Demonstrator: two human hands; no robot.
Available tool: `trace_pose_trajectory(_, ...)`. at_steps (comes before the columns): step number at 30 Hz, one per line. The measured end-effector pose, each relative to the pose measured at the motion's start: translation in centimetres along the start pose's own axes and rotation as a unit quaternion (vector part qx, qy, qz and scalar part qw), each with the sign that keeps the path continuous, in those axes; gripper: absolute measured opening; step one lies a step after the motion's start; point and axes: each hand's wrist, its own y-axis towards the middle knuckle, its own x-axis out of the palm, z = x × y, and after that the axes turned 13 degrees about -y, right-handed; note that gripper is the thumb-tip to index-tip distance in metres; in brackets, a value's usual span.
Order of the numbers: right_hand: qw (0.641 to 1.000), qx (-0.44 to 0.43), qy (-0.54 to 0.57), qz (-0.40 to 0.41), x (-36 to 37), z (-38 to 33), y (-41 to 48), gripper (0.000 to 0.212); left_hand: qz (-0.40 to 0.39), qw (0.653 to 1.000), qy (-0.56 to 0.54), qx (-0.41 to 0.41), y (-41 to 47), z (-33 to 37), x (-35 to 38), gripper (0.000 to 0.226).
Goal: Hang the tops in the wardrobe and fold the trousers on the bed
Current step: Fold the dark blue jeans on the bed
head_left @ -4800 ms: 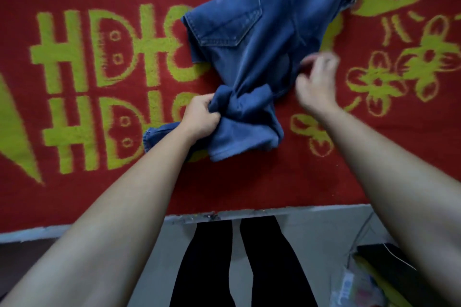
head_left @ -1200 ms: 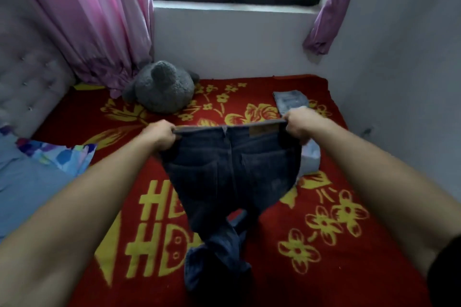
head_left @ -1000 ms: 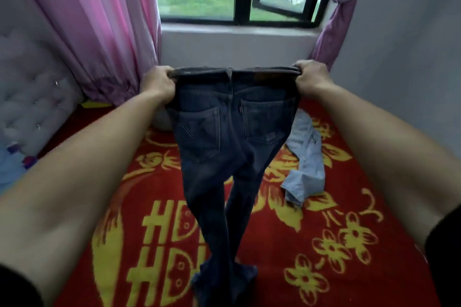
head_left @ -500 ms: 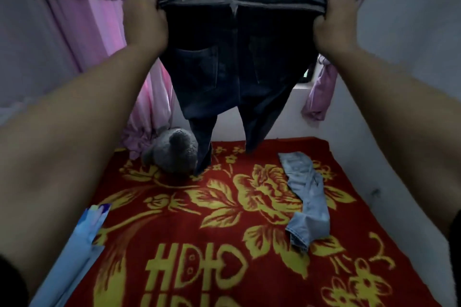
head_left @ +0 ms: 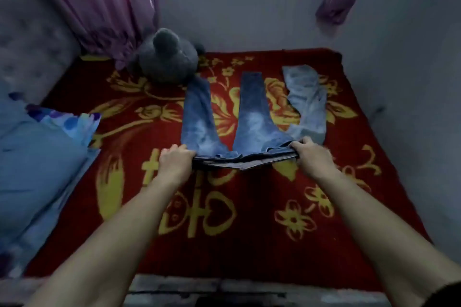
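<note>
Where the jeans (head_left: 252, 117) stretch, a plush toy (head_left: 167, 60) and pale trousers (head_left: 309, 102) lie close.

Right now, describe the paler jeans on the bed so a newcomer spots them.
On the red blanket, look to the far right side by the wall. The pale jeans lie there bunched and unheld; the darker jeans beside them are spread out, gripped by the left hand and right hand.

Plush toy (head_left: 167, 58) beyond jeans (head_left: 252, 117); bedding (head_left: 37, 169) left
</note>
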Motion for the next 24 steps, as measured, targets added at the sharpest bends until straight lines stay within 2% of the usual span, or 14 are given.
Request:
trace_pose_trajectory(4,0.991,-0.018,-0.008,-0.132,11.0,-1.8,-5.0,0.034,-0.134,0.990,0.038,-0.006,-6.1,0.5,10.9,0.035)
trace_pose_trajectory(7,0.980,-0.034,-0.033,-0.194,16.0,-2.9,-7.6,0.031,-0.192,0.980,0.055,-0.018,-9.0,0.4,16.7,0.033)
trace_pose_trajectory(11,0.988,-0.020,-0.029,-0.150,18.9,-3.4,-8.7,0.029,-0.202,0.977,0.053,-0.039,-9.2,0.3,19.2,0.037)
trace_pose_trajectory(15,0.988,0.009,-0.028,-0.153,24.5,-4.2,-11.2,0.034,-0.227,0.970,0.057,-0.068,-10.5,0.3,24.0,0.038)
trace_pose_trajectory(17,0.974,-0.002,-0.055,-0.218,28.5,-4.5,-12.8,0.043,-0.263,0.959,0.060,-0.083,-12.0,0.2,27.5,0.045)
trace_pose_trajectory(20,0.923,-0.049,-0.097,-0.370,33.5,-5.1,-14.8,0.060,-0.376,0.921,0.047,-0.095,-14.1,0.4,32.4,0.057)
trace_pose_trajectory(22,0.938,-0.030,-0.059,-0.341,35.2,-5.8,-15.7,0.048,-0.373,0.923,0.016,-0.092,-15.0,0.7,34.4,0.048)
trace_pose_trajectory(24,0.968,-0.008,-0.012,-0.252,36.2,-6.6,-15.9,0.036,-0.302,0.950,-0.027,-0.074,-15.3,1.4,35.7,0.038)
